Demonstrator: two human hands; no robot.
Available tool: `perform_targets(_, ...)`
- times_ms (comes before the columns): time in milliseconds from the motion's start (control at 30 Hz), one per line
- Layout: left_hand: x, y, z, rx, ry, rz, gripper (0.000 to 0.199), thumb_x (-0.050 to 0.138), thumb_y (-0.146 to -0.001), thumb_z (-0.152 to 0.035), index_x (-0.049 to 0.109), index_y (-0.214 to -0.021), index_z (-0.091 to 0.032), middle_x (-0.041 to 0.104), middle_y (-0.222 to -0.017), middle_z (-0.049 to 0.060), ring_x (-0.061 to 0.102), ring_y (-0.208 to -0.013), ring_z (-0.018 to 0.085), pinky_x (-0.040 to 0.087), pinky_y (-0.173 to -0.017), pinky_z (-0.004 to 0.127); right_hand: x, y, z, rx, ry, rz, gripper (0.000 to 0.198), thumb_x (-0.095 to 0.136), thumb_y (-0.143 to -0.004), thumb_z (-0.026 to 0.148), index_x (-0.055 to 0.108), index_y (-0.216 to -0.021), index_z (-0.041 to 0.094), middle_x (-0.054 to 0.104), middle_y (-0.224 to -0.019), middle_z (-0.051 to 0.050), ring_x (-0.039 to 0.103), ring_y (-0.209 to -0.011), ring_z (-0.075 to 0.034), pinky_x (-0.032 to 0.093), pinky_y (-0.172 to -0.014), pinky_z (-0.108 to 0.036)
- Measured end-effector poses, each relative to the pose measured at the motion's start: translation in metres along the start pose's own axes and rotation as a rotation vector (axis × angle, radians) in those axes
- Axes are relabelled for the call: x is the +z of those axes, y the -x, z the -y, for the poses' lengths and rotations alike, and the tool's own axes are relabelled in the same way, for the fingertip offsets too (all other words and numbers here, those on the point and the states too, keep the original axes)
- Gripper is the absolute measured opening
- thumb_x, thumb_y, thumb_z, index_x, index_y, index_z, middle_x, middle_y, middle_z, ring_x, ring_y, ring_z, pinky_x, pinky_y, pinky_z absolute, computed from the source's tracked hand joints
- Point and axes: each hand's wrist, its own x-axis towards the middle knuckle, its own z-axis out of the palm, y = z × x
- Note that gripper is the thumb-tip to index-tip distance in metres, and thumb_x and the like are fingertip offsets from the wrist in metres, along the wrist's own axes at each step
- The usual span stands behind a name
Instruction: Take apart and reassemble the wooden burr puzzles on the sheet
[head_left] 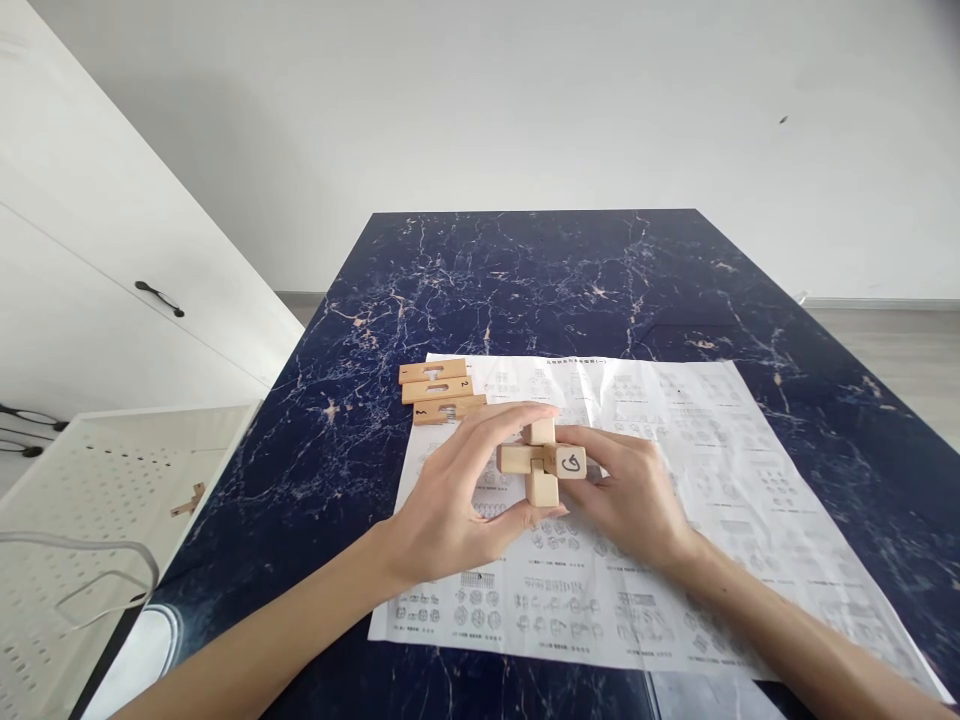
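A wooden burr puzzle [541,461] of pale interlocking bars is held above a printed sheet, with a dark handwritten mark on one bar's end. My left hand [457,490] spans it from the left, fingertips on the top bar and thumb at the lower bar. On the right side, my right hand [634,490] pinches it with thumb and fingers, partly hidden behind the marked bar. Three flat orange-brown wooden pieces [435,390] with slots and handwritten numbers lie beyond my left hand, over the sheet's far left corner.
The creased paper sheet [697,450] carries rows of small diagrams and lies on a dark blue marbled table [510,280]. To the left stand a white cabinet [112,230] with black handles and a perforated white surface [90,480] with a cable and a small wooden piece [187,500].
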Motion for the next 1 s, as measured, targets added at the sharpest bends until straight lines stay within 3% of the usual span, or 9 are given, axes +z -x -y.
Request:
perform_targets(167,0.002,0.000,0.001,-0.003,-0.012,-0.016,0.069,0.086,-0.090,-0.029,0.052,-0.150,-0.026,0.069,-0.141,0.012,0.066,-0.133,0.030,0.055,-0.115,0.049,0.002,0.001,0.001,0.004,0.010,-0.013,0.034,0.056,-0.090,0.014,0.081,-0.111,0.023,0.080,-0.085,-0.004,0.069,-0.065,-0.018,0.053,-0.056,-0.031)
perform_targets(300,0.001,-0.001,0.000,0.011,-0.021,-0.049,0.069,0.086,-0.088,-0.025,0.053,-0.149,-0.025,0.069,-0.141,0.012,0.066,-0.133,0.030,0.055,-0.115,0.048,0.000,-0.001,0.004,0.032,-0.012,0.002,0.031,0.056,-0.089,0.014,0.081,-0.105,0.023,0.071,-0.071,-0.001,0.065,-0.062,-0.017,0.050,-0.054,-0.029)
perform_targets(533,-0.002,-0.004,-0.005,-0.088,0.097,-0.041,0.071,0.090,-0.085,-0.026,0.055,-0.147,-0.029,0.068,-0.143,0.010,0.065,-0.133,0.031,0.053,-0.116,0.051,-0.004,-0.003,0.007,0.073,-0.053,0.042,0.017,0.062,-0.093,0.021,0.079,-0.093,0.024,0.057,-0.058,0.003,0.058,-0.056,-0.016,0.044,-0.051,-0.028)
perform_targets(867,0.001,-0.003,-0.007,-0.300,0.313,-0.061,0.066,0.091,-0.083,-0.028,0.059,-0.141,-0.029,0.068,-0.139,0.009,0.066,-0.130,0.031,0.056,-0.114,0.049,-0.006,-0.005,0.006,0.044,-0.076,0.092,0.013,0.063,-0.096,0.026,0.073,-0.089,0.022,0.068,-0.069,0.001,0.057,-0.058,-0.014,0.041,-0.051,-0.028)
perform_targets(1000,-0.003,-0.006,-0.003,-0.366,0.357,-0.015,0.063,0.092,-0.082,-0.031,0.061,-0.137,-0.027,0.070,-0.135,0.009,0.068,-0.126,0.030,0.056,-0.114,0.051,-0.010,-0.006,0.007,0.077,-0.095,0.184,0.018,0.062,-0.098,0.030,0.068,-0.085,0.022,0.070,-0.070,0.000,0.058,-0.058,-0.014,0.041,-0.051,-0.028)
